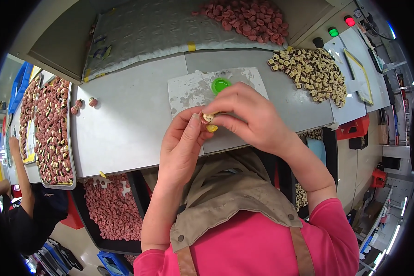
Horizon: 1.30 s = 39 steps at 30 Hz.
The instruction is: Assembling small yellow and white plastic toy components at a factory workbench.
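Observation:
Over the front of the worktable, my two hands meet at their fingertips around a small pink and cream figure part [207, 117]. My left hand [181, 140] pinches its pink side between thumb and fingers. From the other side, my right hand [250, 112] closes its thumb and fingers on the cream side, partly covering it. Something yellow [211, 129] shows at a fingertip just below the part; whether it is a finger cover, I cannot tell. Just beyond my right hand is a small round green dish [220, 84], resting on a stained white sheet [181, 94].
Pink shell-like parts [250, 23] are heaped at the back, cream-and-brown parts [313, 73] at the right. On the left are a tray [71, 133] of pink-and-cream pieces and several loose ones. A bin of pink parts [112, 207] sits below the table. Another person's arm [23, 179] shows far left.

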Motion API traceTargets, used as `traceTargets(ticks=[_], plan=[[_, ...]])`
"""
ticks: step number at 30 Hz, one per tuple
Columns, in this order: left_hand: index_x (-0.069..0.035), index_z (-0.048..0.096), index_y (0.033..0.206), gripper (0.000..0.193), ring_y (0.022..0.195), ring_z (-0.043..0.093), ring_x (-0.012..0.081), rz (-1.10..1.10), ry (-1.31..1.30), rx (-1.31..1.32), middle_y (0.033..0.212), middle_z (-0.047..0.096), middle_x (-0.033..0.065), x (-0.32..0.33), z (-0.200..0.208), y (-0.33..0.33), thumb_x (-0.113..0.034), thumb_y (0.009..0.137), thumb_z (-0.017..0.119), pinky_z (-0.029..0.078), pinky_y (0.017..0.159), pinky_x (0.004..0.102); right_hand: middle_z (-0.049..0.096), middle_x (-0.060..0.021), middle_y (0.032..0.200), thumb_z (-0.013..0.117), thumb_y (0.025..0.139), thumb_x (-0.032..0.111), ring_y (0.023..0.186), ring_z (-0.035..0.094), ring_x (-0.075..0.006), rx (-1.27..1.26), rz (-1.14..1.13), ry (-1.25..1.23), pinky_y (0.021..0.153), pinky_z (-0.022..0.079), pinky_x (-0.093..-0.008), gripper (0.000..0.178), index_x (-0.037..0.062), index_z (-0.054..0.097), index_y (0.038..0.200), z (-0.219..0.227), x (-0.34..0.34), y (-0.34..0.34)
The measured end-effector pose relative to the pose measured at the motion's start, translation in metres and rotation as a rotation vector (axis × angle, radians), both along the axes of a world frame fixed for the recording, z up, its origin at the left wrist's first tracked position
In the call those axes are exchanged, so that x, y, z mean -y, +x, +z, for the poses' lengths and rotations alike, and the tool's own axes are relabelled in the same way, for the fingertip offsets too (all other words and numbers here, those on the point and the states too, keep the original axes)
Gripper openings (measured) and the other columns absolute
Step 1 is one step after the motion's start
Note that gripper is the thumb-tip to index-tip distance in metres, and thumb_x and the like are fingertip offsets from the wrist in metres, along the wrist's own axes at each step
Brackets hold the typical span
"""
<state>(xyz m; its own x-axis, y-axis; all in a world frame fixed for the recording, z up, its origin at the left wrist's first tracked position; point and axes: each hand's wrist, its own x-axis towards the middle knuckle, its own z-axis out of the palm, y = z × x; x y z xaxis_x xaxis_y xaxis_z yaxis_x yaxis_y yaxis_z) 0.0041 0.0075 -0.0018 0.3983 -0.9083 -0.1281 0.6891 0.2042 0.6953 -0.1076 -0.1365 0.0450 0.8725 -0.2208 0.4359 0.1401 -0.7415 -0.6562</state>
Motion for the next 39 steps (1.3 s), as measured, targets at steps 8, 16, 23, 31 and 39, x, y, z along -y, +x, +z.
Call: traceTargets(ticks=[8, 16, 23, 31, 39], plan=[[0.001, 0.054, 0.116, 0.026, 0.099, 0.057, 0.0107, 0.318, 0.038, 0.442, 0.108, 0.06, 0.0058, 0.005, -0.002, -0.025, -0.015, 0.096, 0.055, 0.046, 0.089, 0.0263, 0.058, -0.0088, 0.097, 0.066, 0.084, 0.007, 0.088, 0.058, -0.023, 0.0, -0.111, 0.752, 0.077, 0.048, -0.0317, 0.021, 0.0043, 0.06, 0.103, -0.023, -0.024, -0.005], [0.001, 0.053, 0.121, 0.031, 0.095, 0.058, 0.0112, 0.017, 0.147, 0.27, 0.102, 0.062, 0.0047, 0.003, 0.005, -0.006, -0.013, 0.093, 0.058, 0.047, 0.085, 0.0245, 0.054, -0.0078, 0.102, 0.067, 0.085, 0.015, 0.09, 0.055, -0.0183, 0.124, -0.179, 0.241, 0.08, 0.045, -0.029, 0.027, 0.0046, 0.058, 0.109, -0.032, -0.023, -0.018], [0.0, 0.04, 0.134, 0.05, 0.092, 0.058, 0.0114, -0.127, 0.071, 0.187, 0.099, 0.062, 0.0058, 0.005, 0.013, -0.003, -0.012, 0.09, 0.062, 0.047, 0.082, 0.0238, 0.052, -0.0064, 0.105, 0.07, 0.083, 0.019, 0.095, 0.052, -0.0176, 0.034, -0.118, 0.537, 0.084, 0.043, -0.029, 0.031, 0.0053, 0.062, 0.11, -0.032, -0.021, -0.036], [-0.001, 0.033, 0.138, 0.061, 0.091, 0.059, 0.0116, -0.298, 0.086, 0.178, 0.097, 0.06, 0.0057, 0.014, 0.009, 0.007, -0.008, 0.086, 0.066, 0.048, 0.082, 0.0238, 0.052, -0.0063, 0.103, 0.071, 0.082, 0.016, 0.096, 0.052, -0.0176, 0.049, 0.031, 0.59, 0.085, 0.042, -0.0287, 0.025, 0.0061, 0.066, 0.104, -0.044, -0.004, -0.041], [0.0, 0.035, 0.136, 0.061, 0.091, 0.059, 0.0122, -0.321, 0.139, 0.203, 0.097, 0.06, 0.0061, 0.015, 0.014, 0.004, -0.012, 0.086, 0.067, 0.047, 0.083, 0.0245, 0.054, -0.0066, 0.1, 0.071, 0.081, 0.016, 0.095, 0.053, -0.0185, 0.132, 0.0, 0.512, 0.083, 0.043, -0.0289, 0.027, 0.0068, 0.065, 0.106, -0.048, -0.007, -0.044]])
